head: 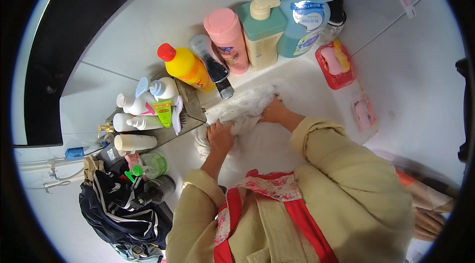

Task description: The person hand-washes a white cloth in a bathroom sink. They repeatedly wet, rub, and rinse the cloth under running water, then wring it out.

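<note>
A wet white cloth lies in soap suds in the white washbasin before me. My left hand grips the cloth's left part, its knuckles up and fingertips curled into the folds. Farther right, my right hand holds the other end of the bunched cloth, with foam around its fingertips. Part of the cloth under both hands is hidden. Both sleeves are rolled up above the wrists.
Along the back rim stand a yellow bottle with a red cap, a pink bottle, a cream-and-green pump bottle and a blue pump bottle. Soap sits in a red dish at right. Toiletries crowd a left ledge, above dark clothes.
</note>
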`<state>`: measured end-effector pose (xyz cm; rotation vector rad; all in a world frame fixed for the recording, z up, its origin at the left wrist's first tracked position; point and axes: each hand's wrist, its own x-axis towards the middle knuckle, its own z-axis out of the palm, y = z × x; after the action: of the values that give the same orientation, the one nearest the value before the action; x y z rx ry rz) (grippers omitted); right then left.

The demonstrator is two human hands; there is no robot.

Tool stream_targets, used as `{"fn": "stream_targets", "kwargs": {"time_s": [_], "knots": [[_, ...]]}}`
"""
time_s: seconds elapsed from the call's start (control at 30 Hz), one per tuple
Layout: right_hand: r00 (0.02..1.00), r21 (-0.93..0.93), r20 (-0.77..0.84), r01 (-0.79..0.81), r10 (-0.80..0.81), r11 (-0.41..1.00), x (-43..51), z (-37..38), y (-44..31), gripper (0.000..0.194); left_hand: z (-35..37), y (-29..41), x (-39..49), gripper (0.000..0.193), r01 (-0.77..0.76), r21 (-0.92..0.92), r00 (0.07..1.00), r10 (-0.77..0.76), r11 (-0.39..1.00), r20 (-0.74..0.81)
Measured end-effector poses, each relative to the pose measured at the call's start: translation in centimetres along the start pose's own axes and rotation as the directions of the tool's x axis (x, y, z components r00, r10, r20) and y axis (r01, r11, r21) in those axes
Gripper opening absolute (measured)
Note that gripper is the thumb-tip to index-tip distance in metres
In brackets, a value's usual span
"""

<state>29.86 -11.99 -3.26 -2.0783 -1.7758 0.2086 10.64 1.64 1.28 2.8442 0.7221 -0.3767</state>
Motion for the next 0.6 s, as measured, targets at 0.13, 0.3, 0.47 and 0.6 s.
{"fn": "stream_targets", "kwargs": {"time_s": [0.13,0.3,0.47,0.6], "knots": [[0.879,-0.189,0.178,-0.41,0.442,0.892,-0.2,-0.9,1.4,0.05,-1.1,-2.7,0.6,0.056,0.15,-0.571,0.984,-0.067,0.807,0.164],[0.661,0.363,0.175,-0.732,0.73,0.576,0.1,-1.5,1.0,0.042,-2.6,-4.2,-4.3,0.041,0.125,-0.962,0.987,0.128,-0.244,0.096],[0.66,0.951,0.286,-0.287,0.694,-0.119,-0.3,-3.6,-5.4,0.048,-5.1,-2.4,-6.8,0.045,0.226,-0.804,0.973,0.081,-0.55,0.218],[0.858,0.503,-0.511,0.353,-0.058,0.789,-1.9,-7.8,-15.2,0.036,-8.0,1.1,-6.6,0.05,0.265,-0.522,0.954,0.298,-0.811,0.022]]}}
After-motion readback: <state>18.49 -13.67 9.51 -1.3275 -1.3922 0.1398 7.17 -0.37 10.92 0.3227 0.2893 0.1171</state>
